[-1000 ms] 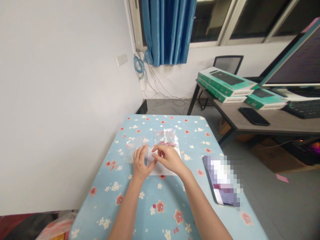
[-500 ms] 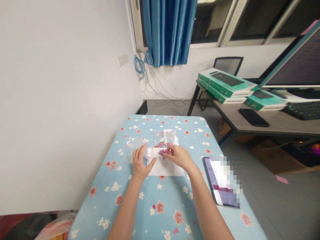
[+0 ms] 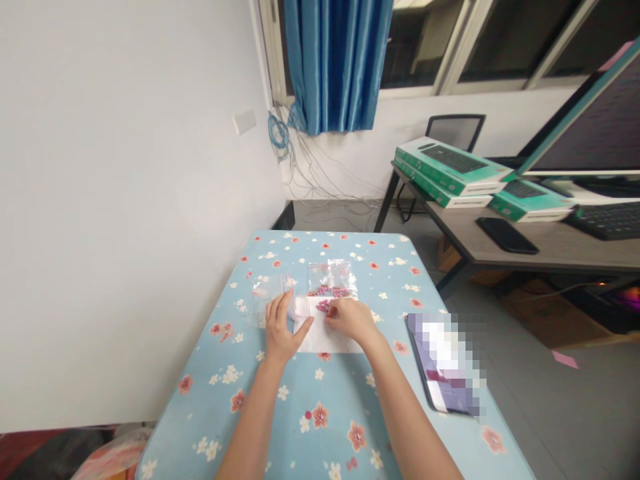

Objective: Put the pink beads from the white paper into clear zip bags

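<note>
Looking down at the table (image 3: 340,400), with its blue floral cloth, I have my left hand (image 3: 281,327) in an open grip. Its fingers point up and away from me, and the thumb reaches right onto the left part of a white paper sheet (image 3: 315,340). That hand sits just beside a clear zip bag (image 3: 267,291), which lies to the left of the sheet.

My right hand (image 3: 351,319) is curled, with its fingertips (image 3: 331,318) down on the sheet, right against a small cluster of pink beads (image 3: 324,306). I cannot tell whether that grip is pinching a bead.

The sheet lies near the table's middle, its long axis running left to right. A second clear zip bag (image 3: 331,279), with pink beads along its lower part, touches the sheet's far edge. A phone (image 3: 443,363), its screen pixelated, lies near the table's right edge.
</note>
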{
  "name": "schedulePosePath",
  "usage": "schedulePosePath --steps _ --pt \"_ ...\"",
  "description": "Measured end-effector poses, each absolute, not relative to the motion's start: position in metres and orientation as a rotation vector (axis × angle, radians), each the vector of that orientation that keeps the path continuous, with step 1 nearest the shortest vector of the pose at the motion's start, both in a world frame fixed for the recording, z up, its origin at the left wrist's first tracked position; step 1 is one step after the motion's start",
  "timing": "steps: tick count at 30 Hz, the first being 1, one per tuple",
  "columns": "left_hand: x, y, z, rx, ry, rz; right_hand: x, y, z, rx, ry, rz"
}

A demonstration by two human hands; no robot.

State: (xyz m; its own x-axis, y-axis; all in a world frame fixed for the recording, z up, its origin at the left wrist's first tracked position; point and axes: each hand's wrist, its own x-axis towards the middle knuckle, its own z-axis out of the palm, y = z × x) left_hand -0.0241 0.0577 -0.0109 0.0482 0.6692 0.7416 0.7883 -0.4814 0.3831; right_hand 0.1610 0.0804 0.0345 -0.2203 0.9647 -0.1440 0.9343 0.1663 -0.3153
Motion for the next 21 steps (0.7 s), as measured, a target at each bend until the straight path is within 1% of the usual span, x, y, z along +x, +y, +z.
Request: schedulePosePath --steps 4,9,11,16,21 --pt "-0.024 0.057 -0.01 -2.178 -1.538 -1.411 0.159 0.079 0.034 -1.925 -2.326 0.522" --pt "-0.024 0.057 -0.01 -2.183 -1.526 -1.408 0.16 0.08 0.039 -1.842 -2.284 0.567" --pt "-0.023 0.057 -0.009 -2.184 -1.526 -1.411 0.162 0.081 0.043 -1.734 -2.212 0.626" --pt "-0.024 0.056 -0.009 -2.199 -1.518 -1.409 0.162 0.079 0.056 -1.299 -1.932 0.845" --pt "-0.023 0.056 -0.009 -2.208 -1.514 -1.403 0.151 0.071 0.068 -1.135 -1.88 0.864"
